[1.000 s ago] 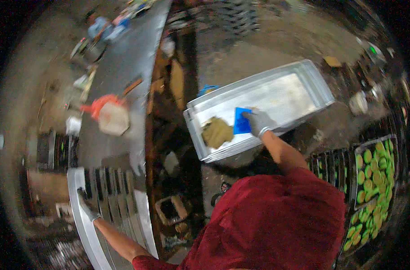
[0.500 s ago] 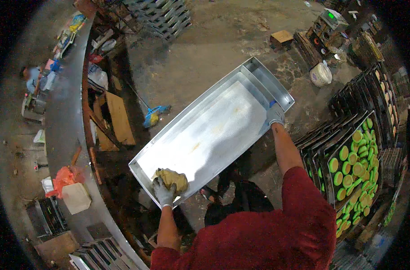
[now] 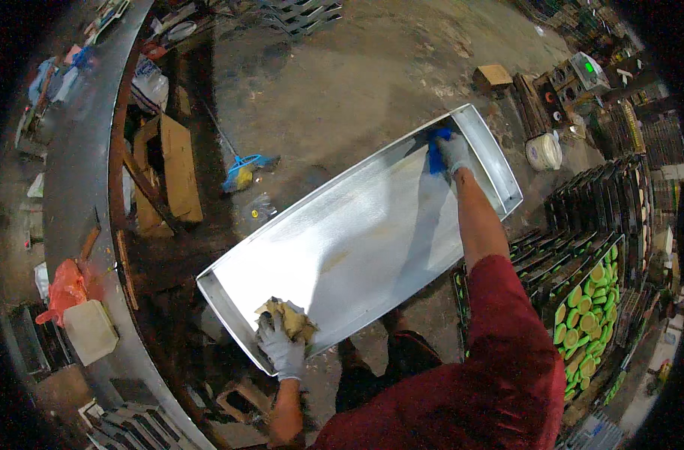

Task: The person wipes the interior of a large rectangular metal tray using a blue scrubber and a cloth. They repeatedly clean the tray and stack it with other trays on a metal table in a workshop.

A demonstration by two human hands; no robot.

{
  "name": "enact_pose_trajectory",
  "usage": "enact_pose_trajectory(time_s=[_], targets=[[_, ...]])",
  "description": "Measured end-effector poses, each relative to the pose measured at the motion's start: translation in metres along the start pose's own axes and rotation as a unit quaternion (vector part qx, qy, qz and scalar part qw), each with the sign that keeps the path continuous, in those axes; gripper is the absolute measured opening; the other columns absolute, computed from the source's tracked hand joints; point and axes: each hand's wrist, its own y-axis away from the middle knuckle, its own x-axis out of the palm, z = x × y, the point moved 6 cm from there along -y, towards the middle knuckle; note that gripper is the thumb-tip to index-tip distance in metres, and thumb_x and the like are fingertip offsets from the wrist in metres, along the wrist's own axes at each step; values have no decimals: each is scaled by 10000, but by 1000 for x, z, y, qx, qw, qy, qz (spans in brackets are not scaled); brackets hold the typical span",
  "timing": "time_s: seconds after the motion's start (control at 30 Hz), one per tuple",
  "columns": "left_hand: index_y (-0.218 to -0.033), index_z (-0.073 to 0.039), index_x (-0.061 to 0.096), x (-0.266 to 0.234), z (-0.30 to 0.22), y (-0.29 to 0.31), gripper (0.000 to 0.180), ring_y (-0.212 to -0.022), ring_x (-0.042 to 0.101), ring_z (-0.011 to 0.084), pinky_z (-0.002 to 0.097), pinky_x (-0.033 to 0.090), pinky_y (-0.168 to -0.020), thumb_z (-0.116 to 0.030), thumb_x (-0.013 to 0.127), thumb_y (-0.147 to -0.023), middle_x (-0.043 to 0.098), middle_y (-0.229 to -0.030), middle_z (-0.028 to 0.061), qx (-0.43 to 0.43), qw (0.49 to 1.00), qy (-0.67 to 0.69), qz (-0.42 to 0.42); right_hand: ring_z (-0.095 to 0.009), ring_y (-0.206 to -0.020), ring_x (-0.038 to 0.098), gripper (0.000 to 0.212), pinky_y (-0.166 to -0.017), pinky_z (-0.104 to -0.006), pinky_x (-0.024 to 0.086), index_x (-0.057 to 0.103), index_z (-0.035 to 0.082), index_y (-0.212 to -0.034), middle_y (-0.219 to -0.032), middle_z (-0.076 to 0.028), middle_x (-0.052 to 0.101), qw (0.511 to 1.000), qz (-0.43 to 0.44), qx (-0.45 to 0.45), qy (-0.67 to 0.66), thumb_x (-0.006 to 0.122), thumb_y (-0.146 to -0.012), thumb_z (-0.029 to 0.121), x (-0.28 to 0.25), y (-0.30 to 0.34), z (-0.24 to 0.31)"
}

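Observation:
A long, shallow metal tray (image 3: 342, 255) stretches slantwise in front of me, with a divider near its far right end. In its near left corner lies a crumpled yellowish-brown lump (image 3: 300, 324); I cannot tell whether it is cloth or dough. My gloved left hand (image 3: 283, 351) grips this lump from the near side, beside the tray's end wall. Toward the far right, my gloved right hand (image 3: 454, 152) is closed on a flat blue scraper-like tool (image 3: 436, 154), held down inside the tray near the far wall and divider. Its exact shape is partly hidden.
Left of me runs a long metal counter (image 3: 83, 195) with a red plastic bag (image 3: 68, 289) and a pale square container (image 3: 90, 330). Racked trays of green rounds (image 3: 589, 315) stand close on my right. Beyond the tray are a blue broom (image 3: 244, 171) and a white bucket (image 3: 543, 152).
My right hand has moved from the tray's right edge to inside it, near the far wall, with the blue tool. My left hand stays at the lump. The view has shifted.

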Motion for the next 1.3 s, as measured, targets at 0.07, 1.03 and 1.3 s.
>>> enact_pose_trajectory(time_s=[0.07,1.03,1.3], targets=[[-1498,-156,512,-6,-4,2,875,-1424,412,378,508,343,-1184,-274,846,-699,444,-1539,209,-18,999,34,-9,-334,-952,734,356,-856,-450,555,754,63,-1048,-1013,-166,768,998,39,-5,-45,709,-893,380,49,57,21],[-1407,-77,540,-96,243,64,515,-1177,601,309,487,490,-1013,-403,540,-1008,619,-1324,109,-130,479,856,-146,-287,-930,710,429,-887,-419,549,726,9,-1110,-1029,-154,762,839,474,-264,-40,698,-922,394,357,660,345],[-1414,-40,558,-89,306,47,525,-1171,639,261,417,522,-1016,-427,445,-1076,631,-1319,114,-175,627,730,-206,-181,-731,700,202,-691,-367,577,740,75,-895,-805,-74,734,895,387,-52,-218,668,-950,255,243,463,231]])
